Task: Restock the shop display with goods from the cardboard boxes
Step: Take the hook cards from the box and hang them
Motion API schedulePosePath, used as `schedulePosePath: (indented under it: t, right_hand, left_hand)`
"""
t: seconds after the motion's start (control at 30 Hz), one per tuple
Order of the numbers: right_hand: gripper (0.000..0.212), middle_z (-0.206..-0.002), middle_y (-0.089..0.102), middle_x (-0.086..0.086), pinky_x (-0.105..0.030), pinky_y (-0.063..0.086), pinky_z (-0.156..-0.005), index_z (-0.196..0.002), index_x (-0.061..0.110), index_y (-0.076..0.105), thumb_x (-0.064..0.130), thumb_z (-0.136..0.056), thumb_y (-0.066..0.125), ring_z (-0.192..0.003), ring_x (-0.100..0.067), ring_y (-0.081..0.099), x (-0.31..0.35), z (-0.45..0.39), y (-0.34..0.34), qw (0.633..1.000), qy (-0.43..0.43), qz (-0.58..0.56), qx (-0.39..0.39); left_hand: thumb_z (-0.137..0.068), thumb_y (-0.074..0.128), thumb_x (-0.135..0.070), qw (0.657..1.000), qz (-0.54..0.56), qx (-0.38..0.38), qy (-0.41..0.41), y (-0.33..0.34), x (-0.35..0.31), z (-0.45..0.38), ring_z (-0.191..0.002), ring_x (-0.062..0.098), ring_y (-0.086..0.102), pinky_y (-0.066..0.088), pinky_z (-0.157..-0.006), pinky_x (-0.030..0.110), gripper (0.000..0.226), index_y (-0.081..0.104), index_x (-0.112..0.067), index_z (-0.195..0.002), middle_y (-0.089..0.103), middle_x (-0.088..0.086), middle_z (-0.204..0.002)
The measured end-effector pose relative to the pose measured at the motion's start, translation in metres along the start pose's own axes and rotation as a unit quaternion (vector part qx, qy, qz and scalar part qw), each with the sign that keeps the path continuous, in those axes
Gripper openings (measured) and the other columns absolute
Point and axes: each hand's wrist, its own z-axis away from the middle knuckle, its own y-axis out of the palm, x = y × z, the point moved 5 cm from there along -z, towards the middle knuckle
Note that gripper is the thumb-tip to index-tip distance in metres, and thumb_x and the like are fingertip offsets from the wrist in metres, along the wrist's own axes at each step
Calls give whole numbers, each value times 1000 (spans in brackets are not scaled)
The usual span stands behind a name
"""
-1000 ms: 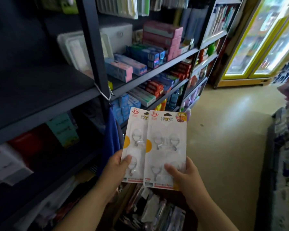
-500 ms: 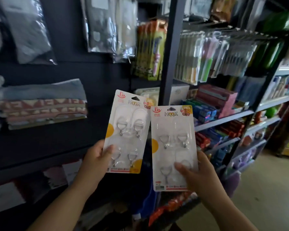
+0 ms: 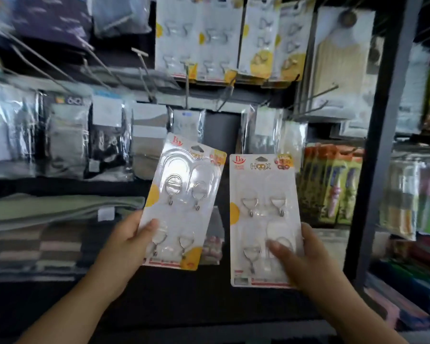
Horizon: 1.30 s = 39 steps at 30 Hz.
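Overhead, hook packs [image 3: 224, 38] on pegs, dark shelving upright [image 3: 380, 145], folded towels [image 3: 47, 212]

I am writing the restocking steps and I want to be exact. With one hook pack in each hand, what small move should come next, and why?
Probably raise the left hand and its hook pack toward the matching packs hanging above. Both packs have an open hanging hole at the top. The right hand holds its pack upright and can wait. Which peg is free is too blurred to tell.

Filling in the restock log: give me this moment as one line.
left hand: holds tilted hook pack | right hand: holds upright hook pack | hanging hook packs: above
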Motion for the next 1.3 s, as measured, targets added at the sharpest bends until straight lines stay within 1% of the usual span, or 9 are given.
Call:
schedulePosePath:
  t: [0.17,0.33,0.5,0.63,0.73,0.9,1.03,1.23,1.3]
  right_hand:
    - [54,-105,71,7,-32,59,-72,-115,32,53,50,-67,69,-88,-9,71,40,-32,49,997,-47,-41,47]
    - [32,-101,73,7,-35,60,-74,-110,31,56,29,-82,71,-87,-10,72,67,-56,79,992,-96,-64,50]
    - [41,-97,74,6,-29,58,-65,-109,27,56,36,-72,71,-83,-12,73,120,-83,92,983,-159,-75,54]
    - [40,-102,74,3,-42,58,-77,-117,28,56,34,-79,70,-88,-16,72,176,-105,95,971,-213,-94,55]
    - [31,-104,74,2,-41,55,-82,-118,24,58,25,-88,66,-92,-18,72,223,-123,94,957,-253,-129,62]
    - [25,-103,71,-4,-32,56,-74,-118,11,57,20,-95,57,-89,-18,68,302,-171,99,954,-255,-144,55]
    - [26,-106,68,-8,-24,49,-51,-121,11,54,19,-97,57,-77,-17,62,345,-201,115,955,-255,-142,55]
    - [19,-101,67,-7,-42,56,-84,-113,9,57,17,-96,57,-90,-25,63,373,-225,126,953,-250,-167,37]
    - [16,-101,67,-7,-43,56,-84,-111,10,57,16,-96,57,-94,-26,64,376,-229,127,954,-241,-174,37]
  left_hand:
    - [-96,52,-19,998,-27,-31,45,-47,-29,-36,-93,11,68,50,-86,38,21,68,-33,-94,74,-16,-94]
    - [-95,52,-12,990,-56,-70,107,-86,-52,-57,-78,-8,66,46,-76,25,26,66,-33,-90,71,-27,-83]
    - [-93,54,-10,982,-42,-99,153,-119,-93,-78,-77,12,68,49,-74,34,43,72,-46,-80,75,-10,-82]
    - [-94,54,-15,981,-27,-100,165,-134,-131,-102,-85,34,68,52,-75,45,23,73,-27,-90,75,5,-86]
    - [-94,55,-20,980,-4,-105,169,-140,-163,-123,-75,21,69,47,-62,33,15,69,-24,-91,75,-4,-78]
    - [-93,56,-16,977,-1,-100,189,-141,-221,-155,-60,16,68,43,-52,27,14,68,-18,-87,73,-5,-65]
    - [-95,55,-15,973,-1,-108,203,-144,-248,-177,-75,21,64,43,-58,27,14,67,-13,-102,72,2,-85]
    - [-94,56,-15,964,-32,-131,228,-162,-269,-201,-81,22,58,42,-74,31,10,65,-18,-92,66,-2,-86]
    - [-94,57,-16,963,-44,-137,226,-169,-272,-206,-83,26,60,43,-78,34,10,66,-17,-91,68,1,-86]
